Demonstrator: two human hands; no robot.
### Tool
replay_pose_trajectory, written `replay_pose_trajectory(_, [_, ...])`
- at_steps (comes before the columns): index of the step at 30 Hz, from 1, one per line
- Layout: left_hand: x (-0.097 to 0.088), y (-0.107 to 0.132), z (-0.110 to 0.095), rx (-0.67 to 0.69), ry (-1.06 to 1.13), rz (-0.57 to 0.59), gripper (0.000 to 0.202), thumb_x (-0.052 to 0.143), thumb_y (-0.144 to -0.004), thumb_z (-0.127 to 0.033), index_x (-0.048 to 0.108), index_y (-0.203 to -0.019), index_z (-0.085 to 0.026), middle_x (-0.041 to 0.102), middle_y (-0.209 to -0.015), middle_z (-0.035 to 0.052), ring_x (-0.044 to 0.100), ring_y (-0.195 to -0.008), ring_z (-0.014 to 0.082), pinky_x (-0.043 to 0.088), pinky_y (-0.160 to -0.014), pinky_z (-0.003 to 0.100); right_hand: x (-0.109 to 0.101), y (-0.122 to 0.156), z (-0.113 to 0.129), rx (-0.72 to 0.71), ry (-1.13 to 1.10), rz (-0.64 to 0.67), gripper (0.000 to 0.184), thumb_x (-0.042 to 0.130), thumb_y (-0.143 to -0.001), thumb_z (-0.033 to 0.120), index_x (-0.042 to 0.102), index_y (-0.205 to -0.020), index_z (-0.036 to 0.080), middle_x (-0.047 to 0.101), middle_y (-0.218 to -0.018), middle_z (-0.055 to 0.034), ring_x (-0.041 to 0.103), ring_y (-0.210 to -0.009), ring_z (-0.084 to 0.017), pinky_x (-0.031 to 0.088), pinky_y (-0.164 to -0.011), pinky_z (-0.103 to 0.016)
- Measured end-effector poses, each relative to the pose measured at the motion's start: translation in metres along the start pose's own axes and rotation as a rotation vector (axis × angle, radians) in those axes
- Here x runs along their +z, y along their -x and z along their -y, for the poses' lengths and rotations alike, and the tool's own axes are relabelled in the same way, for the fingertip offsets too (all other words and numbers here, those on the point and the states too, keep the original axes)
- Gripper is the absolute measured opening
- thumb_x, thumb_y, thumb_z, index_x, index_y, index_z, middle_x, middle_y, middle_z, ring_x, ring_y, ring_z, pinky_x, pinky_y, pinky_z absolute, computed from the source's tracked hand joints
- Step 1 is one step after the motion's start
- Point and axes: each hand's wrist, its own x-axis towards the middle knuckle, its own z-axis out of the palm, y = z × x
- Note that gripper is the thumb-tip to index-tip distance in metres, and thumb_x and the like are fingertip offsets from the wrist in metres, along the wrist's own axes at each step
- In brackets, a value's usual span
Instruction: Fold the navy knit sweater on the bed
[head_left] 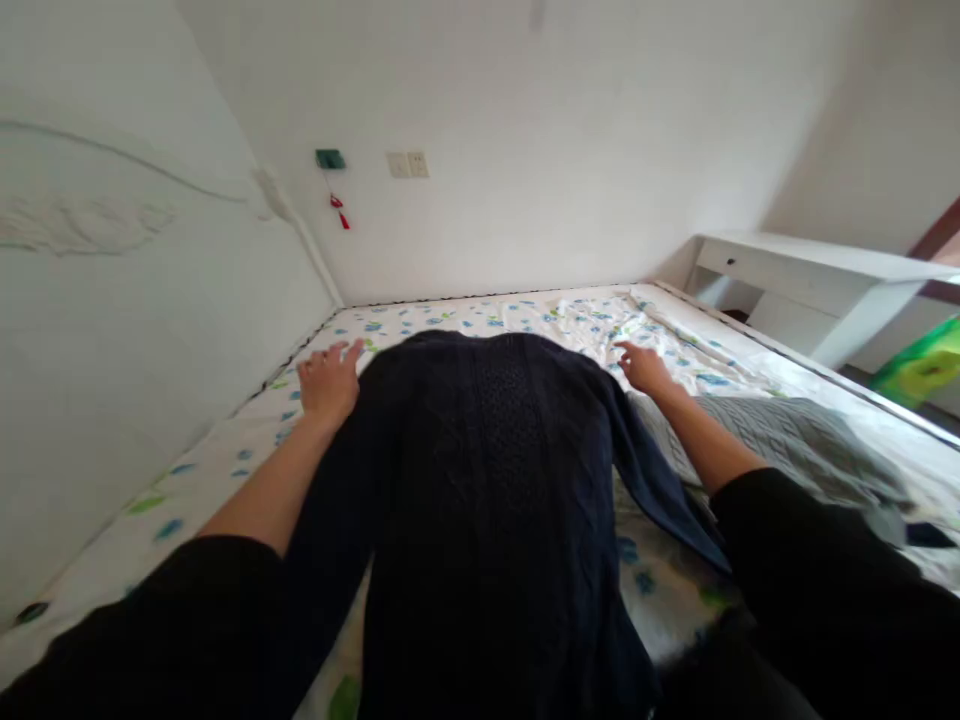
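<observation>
A dark navy knit sweater [502,450] lies spread out on the bed, its neck end toward the far wall and a patterned panel down its middle. Its sleeves slant down on both sides. Beside its left shoulder is my left hand [330,385], fingers apart, with nothing in it. Over on the other side, my right hand [643,368] hovers past the right shoulder, fingers loosely stretched and holding nothing. The sweater's lower hem runs toward my body, partly out of the picture.
A flowered sheet [420,318] covers the bed. To the right lies a folded grey cable-knit garment [795,445]. A white desk [795,275] stands beyond the bed's right edge, near a green and yellow item [922,365]. Wall sockets [407,165] sit on the far wall.
</observation>
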Motion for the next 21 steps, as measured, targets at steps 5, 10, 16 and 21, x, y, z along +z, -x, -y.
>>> replay_pose_trajectory(5, [0.098,0.092,0.011,-0.03,0.048,0.434,0.039,0.062,-0.1,-0.024,0.075,-0.135,-0.012,0.081,-0.129,0.0153,0.073,-0.116,0.0287,0.052,-0.1,0.036,0.097,0.091,-0.028,0.013,-0.016,0.521,0.028,0.065,-0.104,0.022,0.083,-0.124,0.019,0.086,-0.112,-0.0109,0.082,-0.103,-0.024,0.061,-0.097,-0.031])
replay_pose_trajectory(10, [0.117,0.228,0.022,-0.092,0.246,0.902,0.039,0.056,-0.098,-0.049,0.069,-0.117,-0.018,0.084,-0.106,0.0098,0.079,-0.099,0.027,0.053,-0.086,0.034,0.139,0.226,-0.073,0.315,-0.199,1.119,0.024,0.069,-0.103,0.036,0.076,-0.09,0.016,0.08,-0.08,-0.0062,0.076,-0.064,-0.019,0.063,-0.064,-0.028])
replay_pose_trajectory(16, [0.11,0.343,0.028,-0.187,0.109,0.96,0.053,0.062,-0.09,-0.051,0.065,-0.127,-0.014,0.073,-0.143,0.0249,0.068,-0.142,0.0395,0.054,-0.111,0.043,0.153,0.317,-0.077,0.339,-0.502,1.087,0.028,0.079,-0.097,0.045,0.071,-0.089,0.019,0.077,-0.075,-0.0031,0.08,-0.074,-0.021,0.065,-0.071,-0.029])
replay_pose_trajectory(21, [0.108,0.366,0.014,-0.188,0.134,0.923,0.035,0.064,-0.078,-0.022,0.058,-0.112,-0.025,0.074,-0.112,0.0084,0.077,-0.11,0.0287,0.059,-0.092,0.036,0.14,0.329,-0.067,0.2,-0.443,1.1,0.023,0.086,-0.085,0.04,0.075,-0.083,0.02,0.073,-0.07,0.0006,0.076,-0.071,-0.019,0.061,-0.068,-0.024])
